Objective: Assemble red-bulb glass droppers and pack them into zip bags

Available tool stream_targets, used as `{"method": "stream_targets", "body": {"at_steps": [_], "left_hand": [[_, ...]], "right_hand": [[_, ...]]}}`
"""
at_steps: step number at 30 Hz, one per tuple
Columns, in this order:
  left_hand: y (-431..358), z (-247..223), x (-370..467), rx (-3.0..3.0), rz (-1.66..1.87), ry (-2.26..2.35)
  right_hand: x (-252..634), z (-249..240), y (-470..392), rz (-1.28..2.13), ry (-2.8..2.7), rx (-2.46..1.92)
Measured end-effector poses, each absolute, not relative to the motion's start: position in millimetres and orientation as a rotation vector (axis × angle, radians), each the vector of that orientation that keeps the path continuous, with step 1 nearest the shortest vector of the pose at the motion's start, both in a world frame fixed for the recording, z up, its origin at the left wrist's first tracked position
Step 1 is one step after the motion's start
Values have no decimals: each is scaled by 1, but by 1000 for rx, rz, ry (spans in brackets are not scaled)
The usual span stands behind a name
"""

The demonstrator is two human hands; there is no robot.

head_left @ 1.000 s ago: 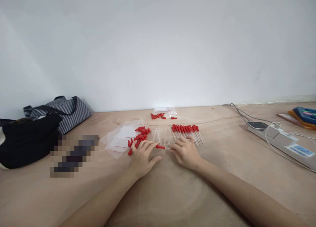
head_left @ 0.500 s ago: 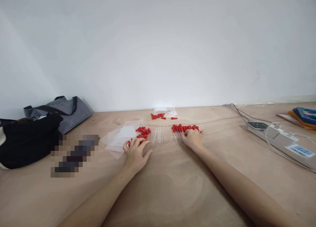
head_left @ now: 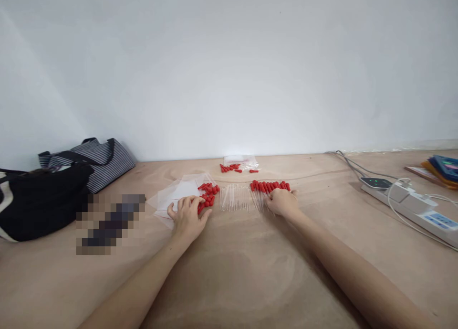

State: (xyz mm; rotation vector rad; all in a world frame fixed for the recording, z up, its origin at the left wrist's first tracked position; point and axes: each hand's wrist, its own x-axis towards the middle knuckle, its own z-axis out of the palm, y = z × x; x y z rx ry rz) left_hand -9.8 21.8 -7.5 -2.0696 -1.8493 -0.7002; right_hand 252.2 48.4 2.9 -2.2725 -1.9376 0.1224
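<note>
My left hand hovers low over clear plastic bags, fingers apart, its thumb and index beside a loose pile of red rubber bulbs. Between my hands lies a row of thin clear tubes, side by side. To their right is a row of droppers, clear stems toward me and red bulbs at the far end. My right hand is closed over the stems at the right part of this row. Its fingertips are hidden, so what they grip cannot be made out.
Against the wall lie a small clear bag and more red bulbs. A striped bag and a black bag stand left, near a blurred-out item. At right are a power strip, cables and coloured packets.
My left hand has shifted left, away from the clear tubes, uncovering more of the red bulb pile. My right hand stays at the dropper row, its fingers slightly more curled.
</note>
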Motion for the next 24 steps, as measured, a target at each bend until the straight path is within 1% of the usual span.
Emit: {"method": "stream_targets", "body": {"at_steps": [8,12,15,19,24], "left_hand": [[31,-9,-19,-2019,-676,-1860],[31,-10,-15,-2071,-684,-1771],[30,-10,-14,-2047,-682,-1747],[31,-9,-17,-2016,-655,-1771],[30,-8,-19,-1996,-597,-1804]], "right_hand": [[251,0,51,94,-1927,-2257],[247,-1,50,-27,-1899,-2218],[237,0,48,-133,-1899,-2093],[210,1,48,-92,-2002,-1969],[187,2,56,-82,-2055,-2081]]}}
